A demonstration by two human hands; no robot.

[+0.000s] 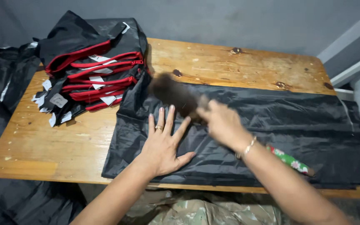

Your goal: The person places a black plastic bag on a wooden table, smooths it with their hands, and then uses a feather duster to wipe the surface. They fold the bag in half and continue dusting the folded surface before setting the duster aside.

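Far on the left of the wooden worktop [42, 146] sits a pile of black bags with red zips [94, 68]. Your left hand [163, 143] lies flat, fingers spread wide, gripping nothing, pressing the black sheet [292, 125] spread near you. Just right, your right hand [221, 123] has its grip closed on a dark fuzzy brush [173, 93] (blurry), touching the sheet.

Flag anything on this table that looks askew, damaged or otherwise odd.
The stack of black bags with red zips leans unevenly, white tags spilling off its left side. The wooden table shows dark knots and worn patches. The dark brush in the right hand is merely motion-blurred.
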